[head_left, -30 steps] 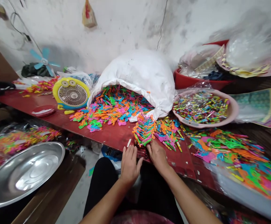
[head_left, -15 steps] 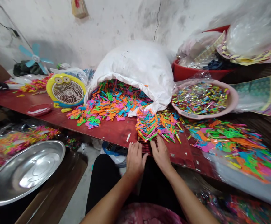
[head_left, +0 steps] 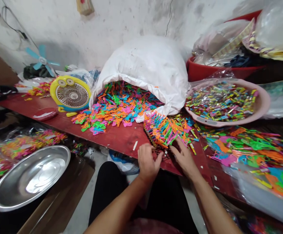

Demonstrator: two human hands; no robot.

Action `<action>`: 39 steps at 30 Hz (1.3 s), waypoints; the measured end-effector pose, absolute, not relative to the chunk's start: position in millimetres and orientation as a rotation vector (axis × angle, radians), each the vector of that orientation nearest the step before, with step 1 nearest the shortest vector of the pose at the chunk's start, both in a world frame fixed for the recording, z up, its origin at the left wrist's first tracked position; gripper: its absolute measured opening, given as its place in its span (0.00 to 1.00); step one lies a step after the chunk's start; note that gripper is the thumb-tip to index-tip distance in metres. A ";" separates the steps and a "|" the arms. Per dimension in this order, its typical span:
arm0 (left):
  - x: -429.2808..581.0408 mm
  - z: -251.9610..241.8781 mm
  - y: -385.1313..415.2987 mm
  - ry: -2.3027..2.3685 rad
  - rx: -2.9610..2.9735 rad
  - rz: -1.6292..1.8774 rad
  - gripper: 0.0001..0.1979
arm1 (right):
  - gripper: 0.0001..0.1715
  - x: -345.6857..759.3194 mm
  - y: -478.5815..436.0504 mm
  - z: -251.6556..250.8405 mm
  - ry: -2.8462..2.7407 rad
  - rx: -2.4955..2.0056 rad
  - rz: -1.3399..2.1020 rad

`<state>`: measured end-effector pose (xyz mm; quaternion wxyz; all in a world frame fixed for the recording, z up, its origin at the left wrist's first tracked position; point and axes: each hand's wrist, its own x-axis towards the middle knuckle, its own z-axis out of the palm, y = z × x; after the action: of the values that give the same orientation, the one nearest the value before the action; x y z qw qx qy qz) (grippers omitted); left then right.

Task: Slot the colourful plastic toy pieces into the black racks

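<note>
A dark grid rack (head_left: pixel 165 156) lies at the table's front edge, its far part packed with rows of small coloured plastic pieces (head_left: pixel 159 128); their exact kind is too small to tell. At the rack's near left corner is my left hand (head_left: pixel 147 162), fingers bent and thumb spread away from them. My right hand (head_left: pixel 184 159) rests along the rack's right side, fingers stretched forward by the front row, thumb apart. No loose piece shows in either hand. Behind the rack, a white sack (head_left: pixel 143 61) spills a heap of similar pieces (head_left: pixel 122 107).
A pink basin (head_left: pixel 263 97) of small printed tubes stands right of the sack. More coloured pieces (head_left: pixel 250 146) spread over the table's right side. A yellow fan (head_left: pixel 70 94) and red dish (head_left: pixel 45 114) are left. A steel basin (head_left: pixel 31 177) sits lower left.
The view has shifted slightly. The rack has turned a little and sits further right between my hands. My left fingers have bent more, and my right hand has moved outward along the rack.
</note>
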<state>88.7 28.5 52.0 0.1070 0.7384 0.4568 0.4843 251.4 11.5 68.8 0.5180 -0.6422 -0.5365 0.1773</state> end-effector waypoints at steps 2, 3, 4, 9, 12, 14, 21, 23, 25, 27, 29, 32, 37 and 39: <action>86.3 51.8 42.9 1.327 2.028 1.495 0.26 | 0.28 253.4 8.3 71.1 -1.274 -1.434 0.549; 86.1 51.5 49.4 1.296 1.990 1.469 0.33 | 0.29 253.0 7.6 71.9 -1.275 -1.395 0.594; 86.5 51.3 55.0 1.266 1.962 1.413 0.36 | 0.29 252.1 7.5 72.2 -1.275 -1.370 0.618; 91.4 54.9 67.1 1.300 1.902 1.189 0.30 | 0.26 248.3 12.5 68.0 -1.220 -1.388 0.574; 88.7 58.9 69.0 1.336 1.953 1.146 0.25 | 0.23 245.8 14.3 66.4 -1.221 -1.371 0.571; 83.1 60.4 69.9 1.343 1.941 1.120 0.23 | 0.22 241.3 16.0 66.8 -1.234 -1.338 0.591; 65.0 53.3 58.6 1.429 1.710 1.191 0.24 | 0.27 223.0 41.8 71.2 -1.375 -1.146 0.708; 67.1 51.1 52.6 1.453 1.690 1.208 0.26 | 0.27 224.1 47.3 74.5 -1.404 -1.114 0.729; 72.6 49.9 46.5 1.446 1.688 1.203 0.25 | 0.28 230.9 44.6 78.9 -1.420 -1.154 0.671; 80.0 49.5 40.1 1.396 1.695 1.187 0.25 | 0.29 244.5 33.0 84.4 -1.431 -1.263 0.539; 88.4 49.5 33.7 1.340 1.711 1.170 0.25 | 0.24 263.6 16.3 90.2 -1.423 -1.426 0.355; 100.6 49.3 26.3 1.309 1.721 1.133 0.27 | 0.09 291.3 -4.9 96.1 -1.464 -1.758 0.097; 110.9 47.0 22.6 1.257 1.711 1.114 0.29 | 0.08 294.9 -6.1 95.4 -1.703 -2.141 -0.039; 109.7 46.2 22.2 1.214 1.692 1.140 0.29 | 0.09 287.8 0.4 95.4 -1.709 -2.268 -0.104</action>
<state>109.7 22.2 46.2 0.3743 0.6609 0.4743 0.4451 287.8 0.4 95.4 0.1492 -0.7891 -0.5947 -0.0361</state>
